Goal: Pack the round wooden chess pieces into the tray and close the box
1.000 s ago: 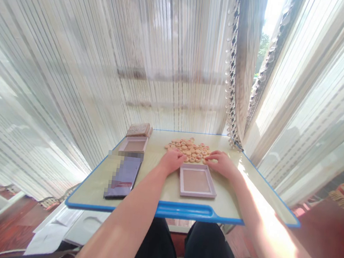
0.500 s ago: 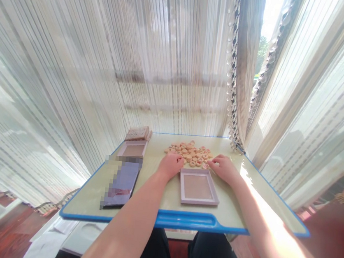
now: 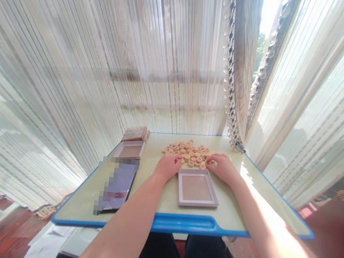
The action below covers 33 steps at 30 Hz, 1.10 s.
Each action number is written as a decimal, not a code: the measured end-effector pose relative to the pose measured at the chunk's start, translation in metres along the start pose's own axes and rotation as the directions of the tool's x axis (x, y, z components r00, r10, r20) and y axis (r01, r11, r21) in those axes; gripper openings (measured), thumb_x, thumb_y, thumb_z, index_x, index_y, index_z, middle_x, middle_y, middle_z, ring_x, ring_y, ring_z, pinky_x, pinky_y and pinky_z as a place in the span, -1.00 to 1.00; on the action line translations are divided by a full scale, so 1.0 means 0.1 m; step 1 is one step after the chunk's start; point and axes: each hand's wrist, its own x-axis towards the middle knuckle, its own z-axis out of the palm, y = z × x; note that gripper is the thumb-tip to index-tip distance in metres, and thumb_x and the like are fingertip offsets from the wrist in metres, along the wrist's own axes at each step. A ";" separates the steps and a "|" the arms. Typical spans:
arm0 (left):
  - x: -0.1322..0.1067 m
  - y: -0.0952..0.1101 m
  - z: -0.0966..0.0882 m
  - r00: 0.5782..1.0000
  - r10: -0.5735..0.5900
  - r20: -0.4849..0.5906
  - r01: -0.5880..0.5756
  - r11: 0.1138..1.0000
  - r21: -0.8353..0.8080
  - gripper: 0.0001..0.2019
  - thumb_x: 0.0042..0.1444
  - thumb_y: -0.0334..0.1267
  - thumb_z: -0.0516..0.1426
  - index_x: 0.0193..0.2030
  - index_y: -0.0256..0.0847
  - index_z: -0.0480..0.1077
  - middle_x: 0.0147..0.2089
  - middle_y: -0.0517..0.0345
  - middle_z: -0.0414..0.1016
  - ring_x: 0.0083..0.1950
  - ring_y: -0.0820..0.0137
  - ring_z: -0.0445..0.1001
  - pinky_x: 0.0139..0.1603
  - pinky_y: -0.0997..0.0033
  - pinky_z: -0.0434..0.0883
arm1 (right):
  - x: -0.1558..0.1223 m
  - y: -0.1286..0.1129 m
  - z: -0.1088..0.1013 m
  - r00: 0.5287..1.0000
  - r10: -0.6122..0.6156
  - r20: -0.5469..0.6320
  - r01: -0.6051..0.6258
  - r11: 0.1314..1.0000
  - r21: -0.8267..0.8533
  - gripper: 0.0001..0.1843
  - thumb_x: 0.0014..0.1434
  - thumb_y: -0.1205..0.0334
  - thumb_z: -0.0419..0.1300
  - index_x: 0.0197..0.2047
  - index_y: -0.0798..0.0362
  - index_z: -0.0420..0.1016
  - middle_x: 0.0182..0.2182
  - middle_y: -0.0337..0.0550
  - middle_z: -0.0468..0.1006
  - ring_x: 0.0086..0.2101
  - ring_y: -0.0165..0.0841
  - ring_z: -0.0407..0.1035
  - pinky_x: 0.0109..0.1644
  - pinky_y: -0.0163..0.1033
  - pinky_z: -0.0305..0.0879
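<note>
A heap of round wooden Chinese chess pieces (image 3: 186,150), some marked with red or dark characters, lies spread near the far side of the table. At the heap's near left edge is my left hand (image 3: 168,165), its fingers curled together; whatever they hold is hidden. My right hand (image 3: 222,167) rests at the right edge of the heap, thumb and forefinger bent inward in a pinch beside the pieces. What lies between those fingertips is too small to make out. Between my forearms sits a shallow pinkish box tray (image 3: 198,188) with nothing in it.
On the left are a second shallow tray (image 3: 130,149), a stacked brown box (image 3: 134,133) behind it and a dark-edged tablet (image 3: 118,186), partly pixelated. The table (image 3: 148,201) has a blue rim. Sheer curtains (image 3: 167,62) hang behind; papers (image 3: 50,241) lie below left.
My right hand has shifted slightly left, closer to the pieces. My left hand stays by the heap's near edge. The whole view has tilted and shifted a little.
</note>
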 end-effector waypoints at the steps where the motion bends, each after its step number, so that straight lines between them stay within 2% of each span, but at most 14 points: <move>1: 0.00 0.00 0.00 1.000 -0.007 -0.021 0.007 1.000 -0.021 -0.69 0.14 -0.29 -0.01 -0.06 -0.19 0.48 -0.19 0.08 0.57 -0.13 0.32 0.48 -0.07 0.40 0.36 | 0.00 -0.01 -0.01 1.000 -0.001 0.009 0.001 1.000 0.001 -0.84 0.06 0.23 0.12 -0.36 0.02 0.54 -0.27 -0.18 0.55 -0.21 -0.28 0.28 -0.04 -0.19 0.17; 4: 0.01 -0.02 -0.01 0.992 -0.050 -0.117 0.039 0.994 -0.099 -0.63 0.19 -0.31 -0.08 0.08 -0.17 0.38 -0.11 0.07 0.54 -0.09 0.34 0.47 -0.04 0.41 0.35 | -0.01 -0.03 -0.03 1.000 0.021 0.003 -0.021 1.000 0.013 -0.80 0.09 0.21 0.10 -0.30 0.02 0.54 -0.28 -0.16 0.56 -0.20 -0.27 0.30 -0.05 -0.19 0.18; 6: 0.00 -0.04 -0.03 0.976 -0.117 -0.185 0.097 0.989 -0.112 -0.63 0.21 -0.31 -0.10 0.07 -0.18 0.38 -0.10 0.05 0.53 -0.09 0.34 0.47 -0.04 0.39 0.36 | -0.01 -0.05 -0.03 0.999 0.052 0.000 -0.052 0.998 0.040 -0.75 0.10 0.17 0.09 -0.21 0.04 0.53 -0.25 -0.15 0.56 -0.20 -0.27 0.32 -0.09 -0.21 0.20; 9: -0.01 -0.05 -0.05 0.946 -0.205 -0.251 0.201 0.979 -0.045 -0.66 0.18 -0.32 -0.08 -0.01 -0.21 0.43 -0.09 0.00 0.49 -0.08 0.30 0.45 -0.02 0.35 0.35 | -0.01 -0.04 -0.03 0.996 0.080 0.036 -0.083 0.994 0.073 -0.71 0.15 0.16 0.04 -0.17 0.05 0.52 -0.24 -0.12 0.56 -0.23 -0.28 0.35 -0.13 -0.22 0.22; 12: -0.02 -0.04 -0.04 0.957 -0.202 -0.207 0.218 0.975 0.053 -0.67 0.14 -0.35 -0.05 -0.08 -0.17 0.48 -0.09 -0.01 0.45 -0.11 0.31 0.45 -0.03 0.34 0.36 | 0.00 -0.02 -0.01 0.997 0.065 0.040 -0.067 0.997 0.041 -0.70 0.18 0.19 -0.01 -0.20 0.06 0.53 -0.26 -0.09 0.56 -0.22 -0.28 0.36 -0.12 -0.22 0.22; 16: -0.02 -0.03 -0.03 0.979 -0.182 -0.093 0.192 0.974 0.120 -0.68 0.11 -0.39 -0.04 -0.20 -0.11 0.53 -0.10 0.03 0.44 -0.12 0.31 0.43 -0.08 0.36 0.37 | 0.04 -0.05 0.04 0.996 0.040 -0.078 -0.040 0.999 -0.008 -0.72 0.15 0.22 0.03 -0.22 0.08 0.54 -0.28 -0.06 0.54 -0.18 -0.25 0.34 -0.06 -0.18 0.22; 19: -0.04 -0.05 -0.03 0.982 -0.177 -0.070 0.183 0.978 0.097 -0.67 0.10 -0.40 -0.05 -0.23 -0.13 0.54 -0.09 0.03 0.44 -0.13 0.31 0.43 -0.10 0.35 0.38 | 0.10 -0.16 0.08 0.993 -0.036 -0.116 0.045 0.996 0.073 -0.68 0.19 0.21 -0.02 -0.15 0.02 0.54 -0.14 -0.09 0.53 -0.08 -0.26 0.32 0.07 -0.14 0.17; 22: -0.06 -0.09 -0.02 0.983 -0.170 -0.072 0.173 0.984 0.042 -0.63 0.07 -0.45 -0.06 -0.17 -0.14 0.53 -0.11 0.03 0.45 -0.12 0.32 0.43 -0.03 0.36 0.36 | 0.13 -0.30 0.11 0.985 -0.172 -0.024 0.174 0.976 0.130 -0.60 0.26 0.14 -0.10 -0.04 -0.05 0.51 0.04 -0.17 0.45 0.07 -0.27 0.22 0.22 -0.04 0.00; 25: -0.05 -0.12 -0.01 0.983 -0.166 -0.079 0.164 0.986 -0.034 -0.56 0.03 -0.50 -0.06 -0.05 -0.14 0.49 -0.08 0.05 0.44 -0.08 0.35 0.41 0.04 0.40 0.33 | 0.11 -0.39 0.08 0.972 -0.226 0.070 0.213 0.964 0.160 -0.56 0.28 0.08 -0.14 0.02 -0.07 0.47 0.08 -0.18 0.42 0.14 -0.23 0.14 0.26 0.02 -0.06; 27: -0.04 -0.14 -0.01 0.978 -0.188 -0.093 0.182 0.981 -0.071 -0.52 0.01 -0.52 -0.07 0.01 -0.13 0.45 -0.06 0.05 0.43 -0.05 0.37 0.40 0.07 0.42 0.31 | 0.11 -0.42 0.05 0.973 -0.212 0.085 0.194 0.964 0.184 -0.59 0.26 0.09 -0.10 -0.01 -0.05 0.50 0.05 -0.18 0.45 0.13 -0.22 0.17 0.24 0.02 -0.02; 29: -0.02 -0.14 -0.02 0.964 -0.233 -0.131 0.226 0.972 -0.067 -0.51 -0.01 -0.52 -0.07 0.03 -0.16 0.43 -0.06 0.03 0.43 -0.01 0.35 0.39 0.10 0.39 0.29 | 0.15 -0.45 0.02 0.976 -0.195 0.099 0.174 0.967 0.187 -0.64 0.21 0.20 -0.04 -0.08 -0.03 0.53 0.00 -0.17 0.49 0.07 -0.23 0.23 0.21 -0.03 0.06; 31: -0.02 -0.15 -0.03 0.945 -0.270 -0.186 0.270 0.962 -0.026 -0.53 -0.03 -0.51 -0.05 0.01 -0.23 0.44 -0.08 -0.03 0.43 0.03 0.27 0.36 0.13 0.31 0.26 | 0.22 -0.50 0.00 0.973 -0.193 0.130 0.176 0.975 0.132 -0.65 0.15 0.35 -0.02 -0.13 -0.02 0.55 -0.06 -0.18 0.52 0.01 -0.26 0.29 0.16 -0.08 0.13; 33: -0.01 -0.14 -0.04 0.930 -0.295 -0.220 0.307 0.952 0.019 -0.59 -0.05 -0.49 -0.03 -0.07 -0.26 0.46 -0.09 -0.07 0.44 0.05 0.20 0.33 0.13 0.24 0.25 | 0.30 -0.58 0.00 0.967 -0.200 0.158 0.198 0.980 0.030 -0.64 0.12 0.38 0.01 -0.11 -0.05 0.53 -0.07 -0.21 0.53 -0.03 -0.23 0.29 0.10 -0.08 0.18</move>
